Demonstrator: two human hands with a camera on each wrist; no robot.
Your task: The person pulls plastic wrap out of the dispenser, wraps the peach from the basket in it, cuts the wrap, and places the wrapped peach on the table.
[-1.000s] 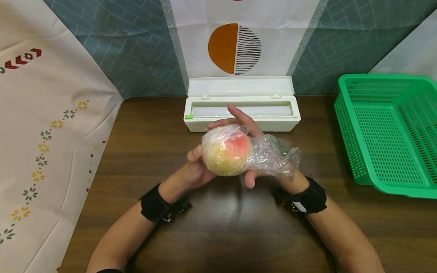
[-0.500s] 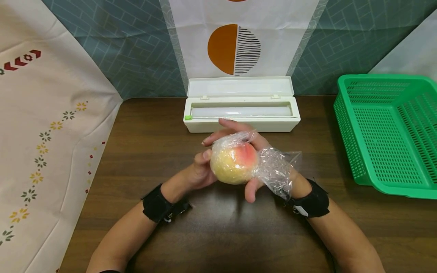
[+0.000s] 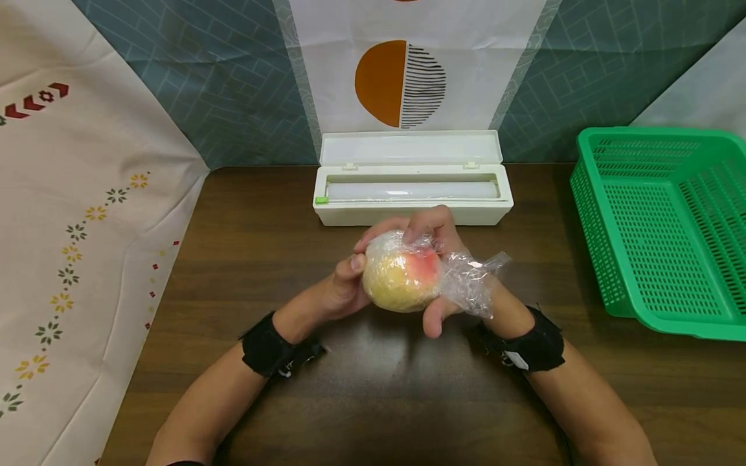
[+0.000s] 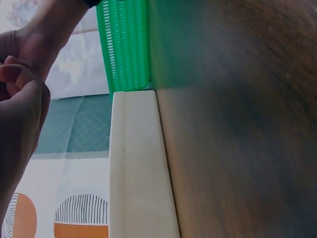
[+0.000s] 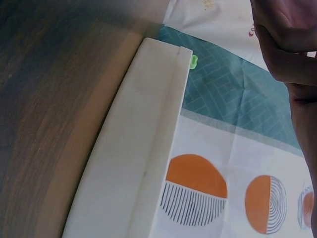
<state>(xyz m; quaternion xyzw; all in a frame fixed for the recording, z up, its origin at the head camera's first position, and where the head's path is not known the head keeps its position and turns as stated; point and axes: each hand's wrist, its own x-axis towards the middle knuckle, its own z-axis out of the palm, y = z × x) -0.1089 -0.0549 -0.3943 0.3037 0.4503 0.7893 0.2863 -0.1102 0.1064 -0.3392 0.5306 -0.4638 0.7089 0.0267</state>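
In the head view, a yellow-and-red peach (image 3: 396,283) wrapped in clear cling film (image 3: 469,281) is held between both hands above the table. Loose, crumpled film trails from its right side over the right wrist. My left hand (image 3: 342,291) grips the peach's left side, thumb in front and fingers behind. On the other side, my right hand (image 3: 443,234) holds it with bent fingers pressing the film on top and the thumb near the lower right. Both wrist views show only parts of the hands at their edges; the peach is hidden there.
Behind the hands stands a white cling film dispenser (image 3: 414,213), lid up, a roll inside and a green slider (image 3: 322,200) at its left end. A green plastic basket (image 3: 626,278) is on the right of the brown wooden table (image 3: 408,414). Patterned cloths hang behind and left.
The peach has moved slightly right and toward me. The right fingers, stretched out before, now bend onto the top of the peach, pressing the film. The loose film has shifted over the right wrist.
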